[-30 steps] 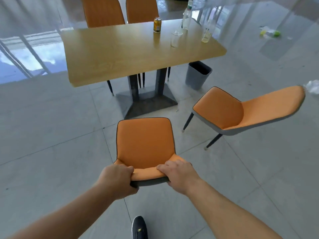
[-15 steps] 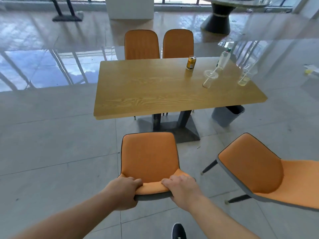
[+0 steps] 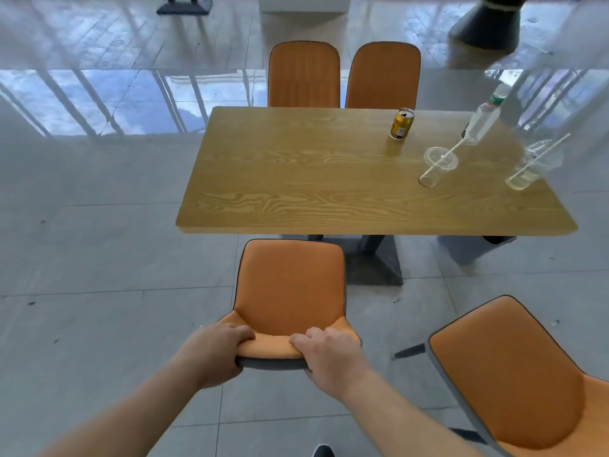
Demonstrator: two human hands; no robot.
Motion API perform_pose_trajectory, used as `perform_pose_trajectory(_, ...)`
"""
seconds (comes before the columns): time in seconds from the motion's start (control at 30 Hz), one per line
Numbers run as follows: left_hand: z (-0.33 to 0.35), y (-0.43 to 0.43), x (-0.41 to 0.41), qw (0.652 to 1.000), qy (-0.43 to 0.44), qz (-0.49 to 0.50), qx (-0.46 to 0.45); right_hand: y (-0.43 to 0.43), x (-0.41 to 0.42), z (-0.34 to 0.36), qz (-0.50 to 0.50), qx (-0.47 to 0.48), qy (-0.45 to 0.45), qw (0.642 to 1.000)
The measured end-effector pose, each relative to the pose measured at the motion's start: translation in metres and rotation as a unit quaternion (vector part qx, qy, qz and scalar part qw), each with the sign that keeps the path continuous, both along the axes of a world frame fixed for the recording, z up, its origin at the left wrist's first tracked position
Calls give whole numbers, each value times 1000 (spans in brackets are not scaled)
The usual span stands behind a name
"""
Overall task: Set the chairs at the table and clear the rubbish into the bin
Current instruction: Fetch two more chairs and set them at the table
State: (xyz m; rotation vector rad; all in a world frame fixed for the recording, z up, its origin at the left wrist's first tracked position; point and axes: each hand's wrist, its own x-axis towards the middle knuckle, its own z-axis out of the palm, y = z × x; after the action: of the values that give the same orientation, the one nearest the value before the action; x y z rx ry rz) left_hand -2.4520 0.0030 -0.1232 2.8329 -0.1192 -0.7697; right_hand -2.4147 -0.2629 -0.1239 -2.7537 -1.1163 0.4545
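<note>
your left hand (image 3: pixel 216 352) and right hand (image 3: pixel 331 356): both clamped on the backrest top of the orange chair (image 3: pixel 290 291), seat edge just short of the table (image 3: pixel 329 179).

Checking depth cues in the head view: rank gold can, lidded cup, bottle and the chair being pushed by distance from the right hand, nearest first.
1. Chair: gripped at its backrest top by the right hand.
2. Lidded cup: on the table's right half, nearer the front.
3. Gold can: behind the cup, toward the far edge.
4. Bottle: far right corner; close to the can's distance, hard to separate.
</note>
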Motion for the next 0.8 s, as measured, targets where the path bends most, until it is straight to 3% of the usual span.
perform_pose_trajectory(0.2,-3,1,-14,1000,-8,10,21,9,-16,-5,-20,-1,11,1000)
perform_pose_trajectory(0.33,7,-22,-5,999,37,19,27,-8,-17,13,-43,-19,21,999)
perform_pose_trajectory(0.57,56,-173,19,991,-14,-116,-68,-160,-62,67,-137,-98,-7,986)
perform_pose_trajectory(0.67,96,-253,16,958,-77,-274,-44,-259,-86,102,-183,-128,-26,974)
perform_pose_trajectory(0.8,155,-359,24,867,-197,-457,11,-400,-122,137,-267,-136,-59,952)
